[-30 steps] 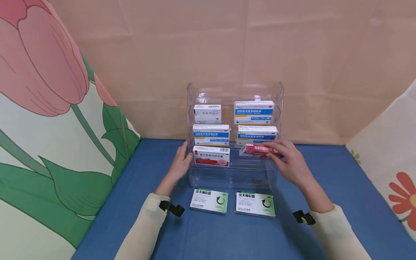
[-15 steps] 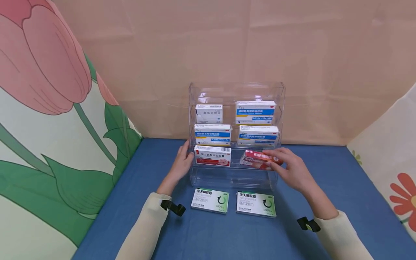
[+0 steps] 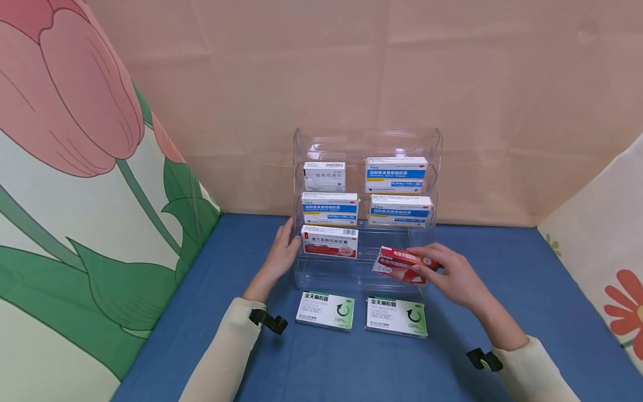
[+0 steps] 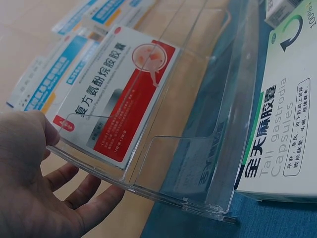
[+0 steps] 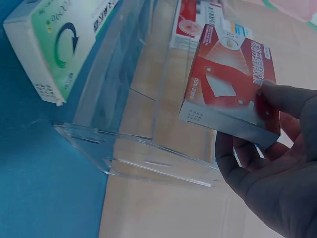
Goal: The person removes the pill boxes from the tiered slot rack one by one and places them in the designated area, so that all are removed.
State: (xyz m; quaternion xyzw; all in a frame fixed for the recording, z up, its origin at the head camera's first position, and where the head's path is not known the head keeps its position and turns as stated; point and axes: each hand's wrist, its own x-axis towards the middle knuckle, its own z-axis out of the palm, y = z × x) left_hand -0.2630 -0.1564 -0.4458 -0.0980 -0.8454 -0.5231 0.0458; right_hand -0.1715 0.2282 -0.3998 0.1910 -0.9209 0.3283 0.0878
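My right hand [image 3: 454, 273] pinches a red ibuprofen medicine box [image 3: 399, 265] by its right end, thumb on one face and fingers underneath. The box is tilted in front of the lower tiers of a clear acrylic display rack [image 3: 331, 274]. My left hand [image 3: 277, 254] holds the rack's left side, with the thumb [image 4: 49, 133] at the panel's edge and fingers along its outside. Close to that thumb, a white-and-red capsule box [image 4: 119, 94] stands in the third tier. Two white-and-green capsule boxes, one left [image 3: 325, 310] and one right [image 3: 396, 317], lie before the rack.
On the upper tiers stand a small white box [image 3: 324, 177] and three blue-and-white boxes, among them one at top right [image 3: 396, 175]. A blue cloth [image 3: 321, 365] covers the table. Behind the rack hangs a plain tan backdrop [image 3: 261, 111]; flower-printed cloth [image 3: 90, 234] flanks the left.
My right hand has drawn the red box down and toward me, from the third tier to the bottom tier's front, turning its broad face up. The left hand stays on the rack.
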